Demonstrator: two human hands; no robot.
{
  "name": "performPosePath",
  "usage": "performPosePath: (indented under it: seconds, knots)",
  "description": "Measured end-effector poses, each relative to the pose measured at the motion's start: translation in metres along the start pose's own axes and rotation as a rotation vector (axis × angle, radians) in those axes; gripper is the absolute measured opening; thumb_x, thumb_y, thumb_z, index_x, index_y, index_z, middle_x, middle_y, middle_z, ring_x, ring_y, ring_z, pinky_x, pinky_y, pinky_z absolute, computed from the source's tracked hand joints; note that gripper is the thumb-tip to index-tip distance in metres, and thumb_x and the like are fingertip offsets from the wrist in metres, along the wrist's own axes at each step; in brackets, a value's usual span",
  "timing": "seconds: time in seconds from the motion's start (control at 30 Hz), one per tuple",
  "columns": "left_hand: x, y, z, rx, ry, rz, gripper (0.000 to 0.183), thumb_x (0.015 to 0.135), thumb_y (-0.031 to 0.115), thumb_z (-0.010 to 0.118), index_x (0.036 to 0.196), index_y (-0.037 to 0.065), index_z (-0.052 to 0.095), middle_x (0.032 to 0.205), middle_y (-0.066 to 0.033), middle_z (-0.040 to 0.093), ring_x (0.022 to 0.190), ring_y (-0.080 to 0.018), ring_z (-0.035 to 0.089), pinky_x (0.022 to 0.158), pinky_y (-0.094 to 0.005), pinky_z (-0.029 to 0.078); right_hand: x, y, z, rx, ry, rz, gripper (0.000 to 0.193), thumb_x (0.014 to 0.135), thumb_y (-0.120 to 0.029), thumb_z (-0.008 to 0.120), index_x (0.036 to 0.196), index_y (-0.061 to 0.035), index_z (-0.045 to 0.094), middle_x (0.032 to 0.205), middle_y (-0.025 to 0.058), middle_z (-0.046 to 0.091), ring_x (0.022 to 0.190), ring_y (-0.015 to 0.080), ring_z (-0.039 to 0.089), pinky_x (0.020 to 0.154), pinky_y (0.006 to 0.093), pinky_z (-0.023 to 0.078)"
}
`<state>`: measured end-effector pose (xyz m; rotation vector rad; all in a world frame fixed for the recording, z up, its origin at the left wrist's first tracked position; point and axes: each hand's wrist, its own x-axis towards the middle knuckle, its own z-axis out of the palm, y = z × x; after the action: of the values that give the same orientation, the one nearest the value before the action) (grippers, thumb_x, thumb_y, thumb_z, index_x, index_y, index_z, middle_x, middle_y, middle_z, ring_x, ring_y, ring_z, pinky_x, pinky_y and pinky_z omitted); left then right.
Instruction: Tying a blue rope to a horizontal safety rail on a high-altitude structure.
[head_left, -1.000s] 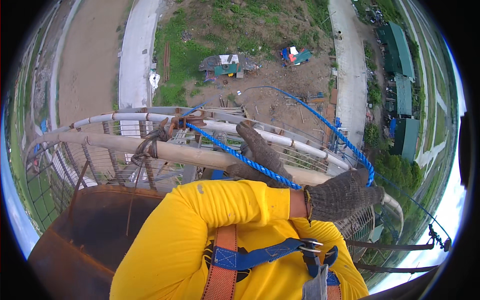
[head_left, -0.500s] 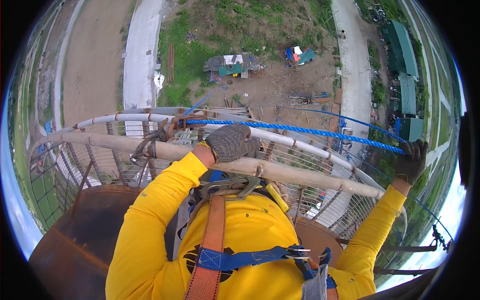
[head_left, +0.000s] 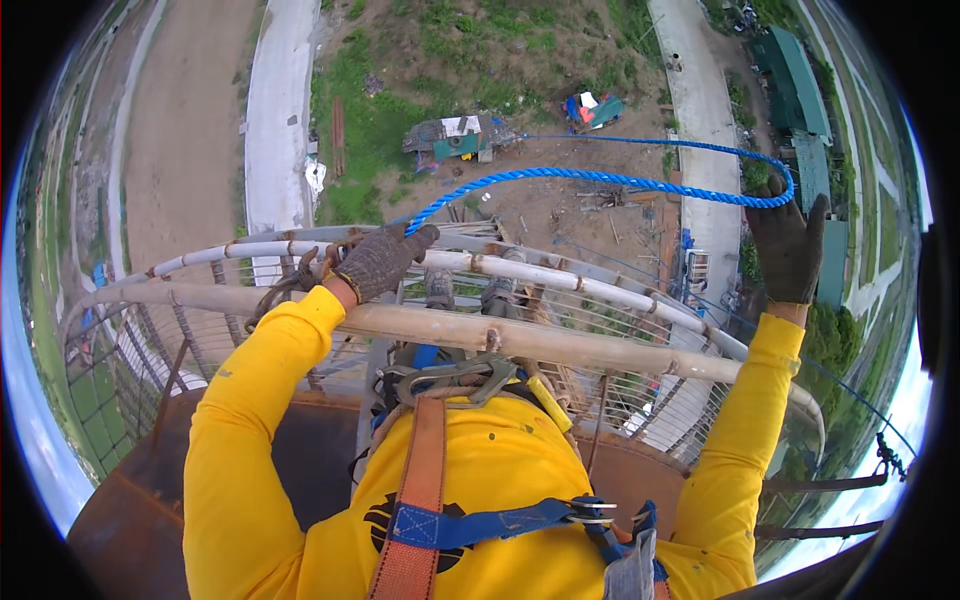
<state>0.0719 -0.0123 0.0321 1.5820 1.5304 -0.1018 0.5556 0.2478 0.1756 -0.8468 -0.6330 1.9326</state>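
Observation:
At the white railing, my left hand (head_left: 385, 262), in a grey knit glove, is closed around the near end of the visible blue twisted rope (head_left: 600, 180). From there the rope arcs up and right, bends in a loop, and runs back left as a thinner-looking line. My right hand (head_left: 787, 250), in a dark glove, is raised off to the right beyond the rail. Its fingers are stretched and the thumb stands apart. The rope's bend passes across its fingertips without being gripped.
A curved bamboo-coloured rail (head_left: 560, 345) and a white pipe rail (head_left: 450, 260) cross before me above wire mesh. An orange harness strap (head_left: 420, 470) and metal hook (head_left: 470, 375) sit on my front. Rusty plate (head_left: 230, 480) lies at left. Far below are roads and green roofs (head_left: 790, 80).
My left hand has moved left along the rail. The right hand has risen and its fingers have opened. The rope, taut before, now bows upward in a slack loop.

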Motion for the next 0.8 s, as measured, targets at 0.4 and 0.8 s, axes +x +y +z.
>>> performPosePath:
  seconds: [0.4, 0.8]
  knots:
    - [0.033, 0.267, -0.056, -1.805, -0.046, 0.466, 0.035, 0.099, 0.040, 0.062, 0.088, 0.006, 0.063, 0.062, 0.0023, 0.047, 0.050, -0.0093, 0.041, 0.047, -0.0275, 0.034, -0.109, 0.296, 0.079, -1.190, -0.894, 0.225, 0.054, 0.102, -0.040, 0.051, 0.144, -0.0070, 0.048, 0.147, 0.0161, 0.052, 0.128, 0.0336, 0.055, 0.111, 0.0454, 0.041]
    - [0.036, 0.183, -0.012, -0.308, 0.163, 0.444, 0.068, 0.091, 0.061, 0.058, 0.122, 0.002, 0.066, 0.112, -0.0237, 0.069, 0.102, -0.0398, 0.067, 0.093, -0.0481, 0.051, -0.103, 0.123, 0.067, 0.211, -0.106, 0.042, 0.035, 0.110, -0.039, 0.041, 0.095, -0.0101, 0.053, 0.063, -0.0060, 0.033, 0.056, 0.0056, 0.035, 0.049, 0.0220, 0.030]
